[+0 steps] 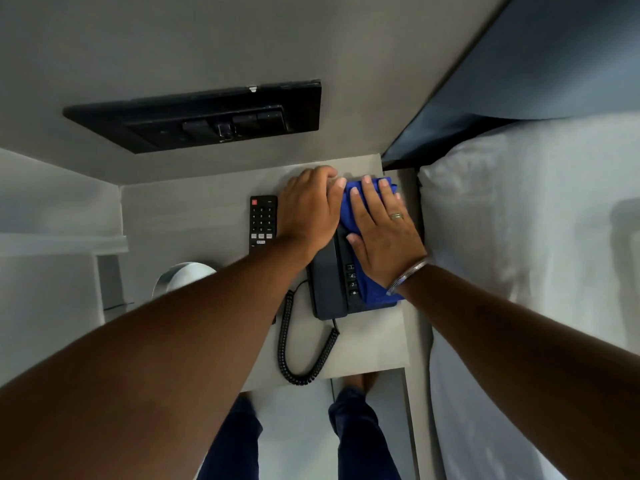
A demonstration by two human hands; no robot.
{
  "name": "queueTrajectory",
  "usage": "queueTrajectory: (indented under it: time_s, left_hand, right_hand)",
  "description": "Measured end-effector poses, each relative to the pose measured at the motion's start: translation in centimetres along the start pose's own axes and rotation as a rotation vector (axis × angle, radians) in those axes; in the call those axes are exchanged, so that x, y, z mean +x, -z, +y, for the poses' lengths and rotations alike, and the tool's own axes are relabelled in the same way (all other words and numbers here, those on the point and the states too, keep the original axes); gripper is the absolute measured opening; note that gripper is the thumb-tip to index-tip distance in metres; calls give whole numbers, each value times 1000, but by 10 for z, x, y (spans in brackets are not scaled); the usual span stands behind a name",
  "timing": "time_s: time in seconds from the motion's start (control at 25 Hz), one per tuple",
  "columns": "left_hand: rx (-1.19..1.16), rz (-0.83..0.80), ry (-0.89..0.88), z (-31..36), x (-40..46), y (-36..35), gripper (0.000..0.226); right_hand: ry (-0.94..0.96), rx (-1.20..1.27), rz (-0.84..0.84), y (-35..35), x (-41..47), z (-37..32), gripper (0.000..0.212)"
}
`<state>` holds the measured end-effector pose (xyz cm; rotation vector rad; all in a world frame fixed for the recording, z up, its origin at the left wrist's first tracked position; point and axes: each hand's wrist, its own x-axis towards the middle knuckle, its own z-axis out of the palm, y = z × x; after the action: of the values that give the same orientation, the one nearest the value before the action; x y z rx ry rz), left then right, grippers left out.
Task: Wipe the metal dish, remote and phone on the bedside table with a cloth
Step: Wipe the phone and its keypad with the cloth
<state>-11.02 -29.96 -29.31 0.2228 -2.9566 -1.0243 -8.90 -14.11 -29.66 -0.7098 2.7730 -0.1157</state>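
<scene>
A black desk phone (327, 285) sits at the right of the grey bedside table (194, 216), its coiled cord (294, 348) looping toward the front edge. My right hand (381, 233) lies flat on a blue cloth (349, 206), pressing it onto the phone's keypad side. My left hand (310, 209) rests over the phone's far left part, where the handset lies, fingers curled down on it. A black remote (262, 223) lies just left of that hand. The metal dish (185, 277) stands at the near left, partly hidden by my left forearm.
A black switch panel (207, 116) is set in the wall behind the table. A bed with white linen and a pillow (519, 237) borders the table on the right, under a dark headboard (519, 81). My legs and the pale floor show below the table's front edge.
</scene>
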Motion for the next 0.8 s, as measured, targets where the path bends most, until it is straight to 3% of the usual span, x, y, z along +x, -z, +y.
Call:
queueTrajectory:
  time_s: [0.36,0.64,0.8]
  left_hand:
    - [183,4,71,2,-2,-8,44]
    - [238,-48,76,1,-1,-5,45]
    - [247,-50,57,0,-1,-6,44]
  right_hand:
    - [-104,13,88,-22,-22,-24,61]
    - [-115,83,-179,-57,-139,-52,113]
    - [-286,119,-147,-37,-153,-41,105]
